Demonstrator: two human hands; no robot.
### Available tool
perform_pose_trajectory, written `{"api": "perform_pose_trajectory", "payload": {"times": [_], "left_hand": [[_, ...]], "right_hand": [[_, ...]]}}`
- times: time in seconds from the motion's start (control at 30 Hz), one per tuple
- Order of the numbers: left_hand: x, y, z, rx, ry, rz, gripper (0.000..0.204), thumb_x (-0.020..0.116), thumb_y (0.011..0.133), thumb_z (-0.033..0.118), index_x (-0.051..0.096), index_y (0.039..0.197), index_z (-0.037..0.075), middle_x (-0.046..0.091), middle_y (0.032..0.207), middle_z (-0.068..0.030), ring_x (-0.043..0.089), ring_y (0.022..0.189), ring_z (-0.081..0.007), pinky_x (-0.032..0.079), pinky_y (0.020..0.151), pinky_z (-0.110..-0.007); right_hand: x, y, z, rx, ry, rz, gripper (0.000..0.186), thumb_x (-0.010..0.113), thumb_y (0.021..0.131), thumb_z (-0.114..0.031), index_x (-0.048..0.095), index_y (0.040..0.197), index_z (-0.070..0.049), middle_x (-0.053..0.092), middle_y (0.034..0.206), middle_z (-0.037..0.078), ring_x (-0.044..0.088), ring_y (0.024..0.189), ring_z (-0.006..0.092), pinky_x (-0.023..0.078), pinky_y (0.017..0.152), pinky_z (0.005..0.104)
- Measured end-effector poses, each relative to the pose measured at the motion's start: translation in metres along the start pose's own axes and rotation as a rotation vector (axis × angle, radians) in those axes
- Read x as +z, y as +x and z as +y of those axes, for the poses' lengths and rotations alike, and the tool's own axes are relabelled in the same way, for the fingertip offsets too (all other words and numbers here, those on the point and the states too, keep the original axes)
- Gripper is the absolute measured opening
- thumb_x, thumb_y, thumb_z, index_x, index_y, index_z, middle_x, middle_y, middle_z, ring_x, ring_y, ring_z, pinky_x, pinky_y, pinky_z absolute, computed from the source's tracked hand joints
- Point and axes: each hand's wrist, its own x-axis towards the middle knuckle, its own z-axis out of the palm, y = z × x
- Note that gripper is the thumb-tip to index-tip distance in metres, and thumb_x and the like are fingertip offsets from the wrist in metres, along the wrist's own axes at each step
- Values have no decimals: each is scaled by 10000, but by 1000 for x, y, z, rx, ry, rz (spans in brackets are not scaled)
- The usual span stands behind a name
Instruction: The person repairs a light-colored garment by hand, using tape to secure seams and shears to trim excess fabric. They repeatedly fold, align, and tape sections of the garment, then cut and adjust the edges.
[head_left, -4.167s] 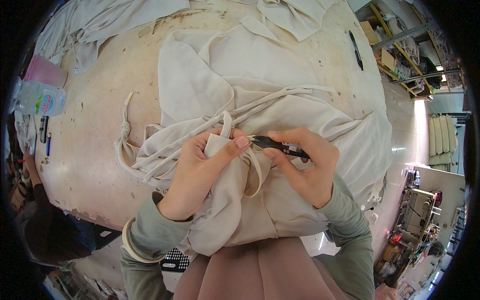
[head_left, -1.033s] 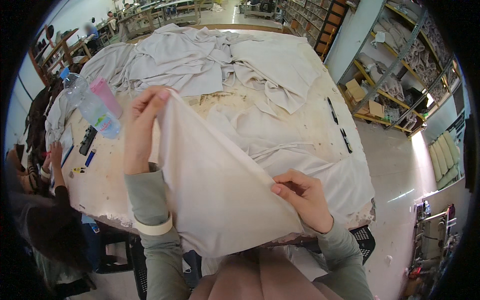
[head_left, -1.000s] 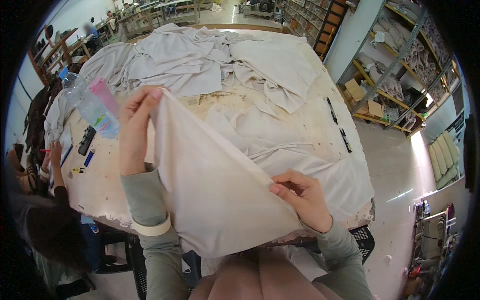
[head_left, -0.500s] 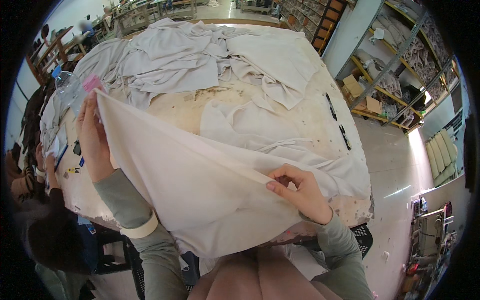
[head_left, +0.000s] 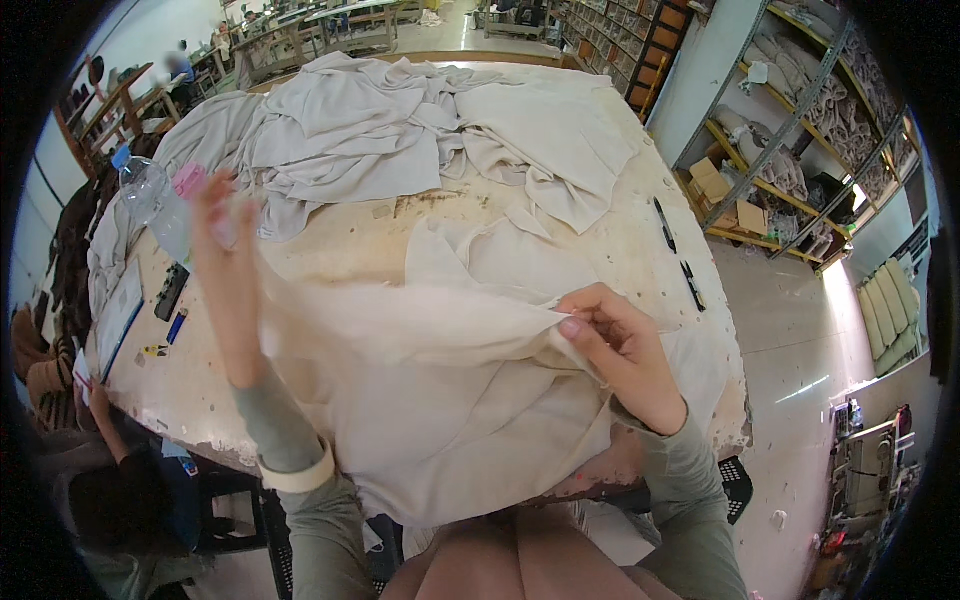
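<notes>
A wide off-white piece of cloth (head_left: 430, 410) droops over the table's near edge toward my lap. At its upper edge, right of the middle, my right hand (head_left: 630, 350) is closed, pinching the fabric between thumb and fingers. My left hand (head_left: 226, 260) is raised at the left, blurred by motion, with its fingers apart and no cloth visibly in them. Behind it are a clear plastic bottle (head_left: 145, 190) with a blue cap and a pink object (head_left: 188, 181), partly covered by my fingers. More pale cloth (head_left: 480, 250) lies flat just beyond the held piece.
Heaped pale grey cloth (head_left: 345, 130) covers the far side of the worn table (head_left: 350, 235). Two black slim tools (head_left: 692, 286) lie near its right edge. At left are a dark object (head_left: 172, 292) and a blue item (head_left: 177, 326). A co-worker's hand (head_left: 98, 405) shows beyond, holding something.
My left hand has let go of the cloth's raised corner and moved slightly right. That side of the cloth has dropped, while my right hand still pinches the edge.
</notes>
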Motion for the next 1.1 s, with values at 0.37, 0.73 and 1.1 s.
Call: {"api": "perform_pose_trajectory", "payload": {"times": [0.37, 0.73, 1.1], "left_hand": [[18, -39, 97, -374, -816, -1025, 131, 596, 901, 148, 593, 934, 22, 581, 822, 22, 510, 781, -44, 394, 711, -188], [0, -18, 57, -489, -776, -459, 203, 588, 918, 202, 607, 1008, 21, 567, 854, 47, 505, 771, -30, 381, 723, -171], [-12, -2, 11, -525, -674, -531, 146, 601, 900, 208, 601, 962, 76, 581, 851, 45, 527, 776, -51, 405, 722, -210]], "right_hand": [[-13, 9, -12, 14, -141, -144, 140, 635, 871, -113, 638, 959, -3, 567, 726, -41, 448, 646, 16, 367, 563, 174], [-53, 13, -11, -176, -711, 387, 87, 585, 822, -21, 637, 884, 14, 634, 808, 37, 556, 701, 80, 426, 646, 220], [-93, -2, -29, 10, -170, 89, 97, 572, 882, -54, 594, 967, -12, 575, 899, -17, 514, 879, 58, 401, 781, 218]]}}
